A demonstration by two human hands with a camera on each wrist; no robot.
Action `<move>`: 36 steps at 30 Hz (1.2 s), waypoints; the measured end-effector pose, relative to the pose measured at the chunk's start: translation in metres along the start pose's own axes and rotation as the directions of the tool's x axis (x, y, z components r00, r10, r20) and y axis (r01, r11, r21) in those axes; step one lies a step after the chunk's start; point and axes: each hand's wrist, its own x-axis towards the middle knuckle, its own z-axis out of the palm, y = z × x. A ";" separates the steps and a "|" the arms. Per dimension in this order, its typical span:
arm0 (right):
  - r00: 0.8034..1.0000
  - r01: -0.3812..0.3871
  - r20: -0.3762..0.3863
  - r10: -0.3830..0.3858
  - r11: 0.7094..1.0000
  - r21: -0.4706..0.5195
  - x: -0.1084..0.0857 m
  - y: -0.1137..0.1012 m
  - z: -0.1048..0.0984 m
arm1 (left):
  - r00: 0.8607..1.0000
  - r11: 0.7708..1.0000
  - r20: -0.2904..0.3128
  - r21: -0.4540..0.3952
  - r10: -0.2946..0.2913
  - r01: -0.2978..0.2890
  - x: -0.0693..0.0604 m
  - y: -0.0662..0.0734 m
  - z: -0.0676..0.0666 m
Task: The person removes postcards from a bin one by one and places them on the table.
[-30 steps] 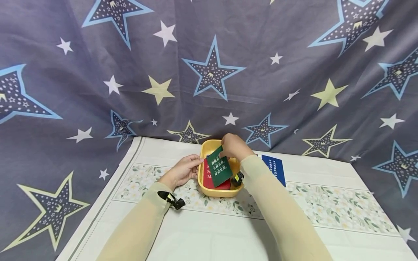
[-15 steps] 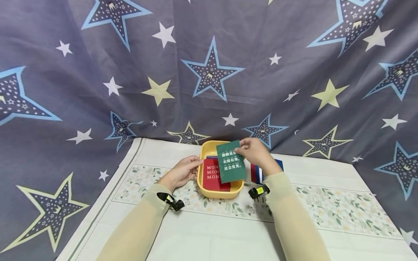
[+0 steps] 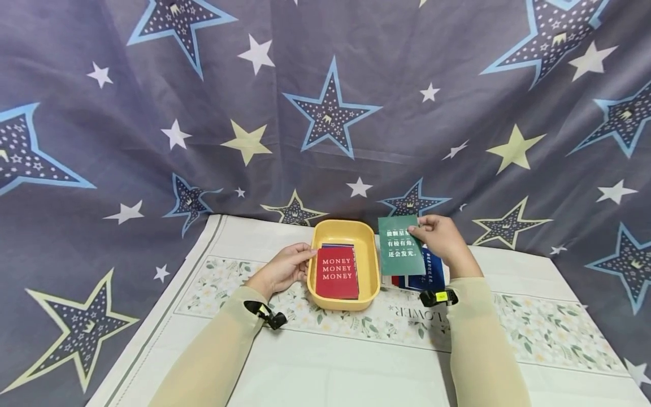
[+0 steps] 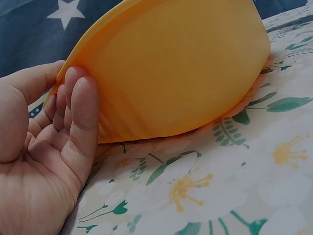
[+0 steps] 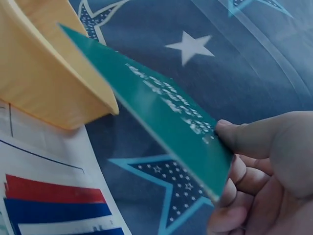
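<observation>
My right hand [image 3: 443,242] pinches a green card [image 3: 399,249] with white lettering by its right edge, thumb on the printed face. The card is raised just right of the yellow plastic tray [image 3: 370,254], apart from it. My left hand [image 3: 285,268] holds the tray's left rim, thumb at the rim [image 4: 62,73] and fingers against the outer wall. Inside the tray lies a red card [image 3: 337,274] reading "MONEY" over other cards, with a dark blue edge showing. Below the green card, blue and red cards [image 3: 432,271] lie on the table, partly hidden.
A white tablecloth [image 3: 315,362] with a floral band covers the table. Directly behind the table hangs a grey-blue star-patterned curtain [image 3: 407,152]. In the right wrist view, red, blue and white cards [image 5: 58,205] lie overlapping on the cloth.
My right hand has lifted the green card out of the tray and carried it right, over the blue and red cards. The red card is now uncovered. My left hand stays at the rim.
</observation>
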 end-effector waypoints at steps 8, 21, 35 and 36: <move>0.999 -0.032 -0.004 0.032 0.999 -0.012 0.003 0.017 -0.016 | 1.000 1.000 0.008 -0.003 0.001 -0.001 0.001 0.000 -0.001; 0.976 -0.208 -0.074 0.205 0.978 -0.036 0.009 0.077 -0.037 | 1.000 1.000 -0.013 0.006 -0.010 0.010 -0.002 0.000 -0.005; 0.959 -0.283 -0.044 0.281 0.956 -0.075 0.013 0.108 -0.034 | 1.000 1.000 -0.006 0.014 0.007 -0.007 0.000 -0.002 -0.002; 0.958 -0.286 -0.038 0.284 0.955 -0.073 0.014 0.108 -0.035 | 1.000 1.000 -0.006 0.014 0.007 -0.007 0.002 -0.002 -0.001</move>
